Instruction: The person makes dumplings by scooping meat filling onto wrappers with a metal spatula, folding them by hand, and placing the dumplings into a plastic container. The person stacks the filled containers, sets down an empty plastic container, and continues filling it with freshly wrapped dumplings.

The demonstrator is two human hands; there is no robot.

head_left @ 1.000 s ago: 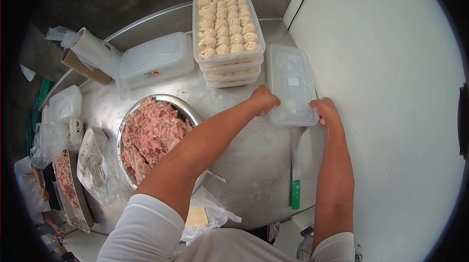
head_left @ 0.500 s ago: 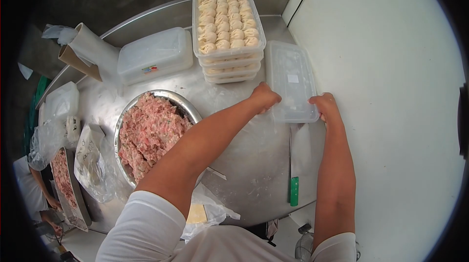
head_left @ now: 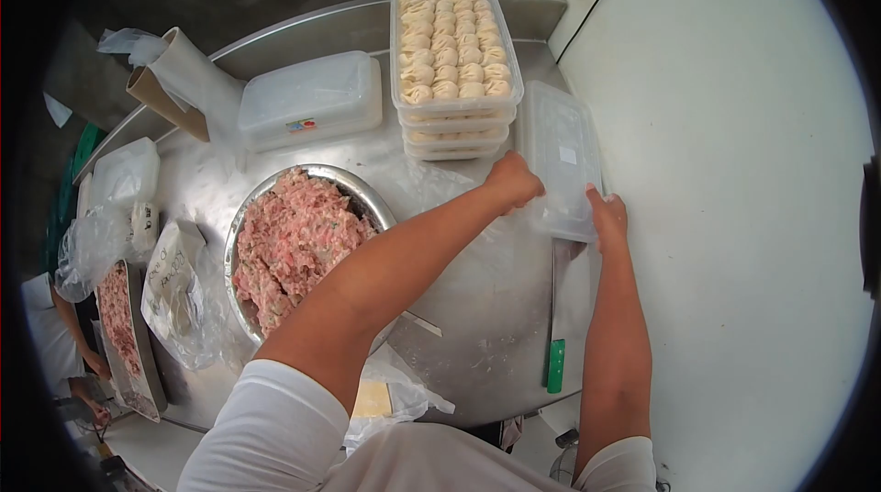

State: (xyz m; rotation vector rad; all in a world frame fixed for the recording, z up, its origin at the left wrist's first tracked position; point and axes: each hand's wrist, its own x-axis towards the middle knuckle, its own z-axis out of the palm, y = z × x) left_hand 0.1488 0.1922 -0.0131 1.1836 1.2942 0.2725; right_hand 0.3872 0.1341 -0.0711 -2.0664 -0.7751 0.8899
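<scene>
Container (head_left: 553, 150), plastic, along right edge of table (head_left: 491, 327): gripped by left hand (head_left: 516, 184) at left side, by right hand (head_left: 608, 216) near closest right corner. Judged as positioning step; likely needing level hold next.

Box (head_left: 558, 182) smooth translucent plastic; surface (head_left: 491, 308) metal, dull shine; bowl (head_left: 374, 199) glossy metal; sleeve (head_left: 271, 428) matt cloth.
</scene>
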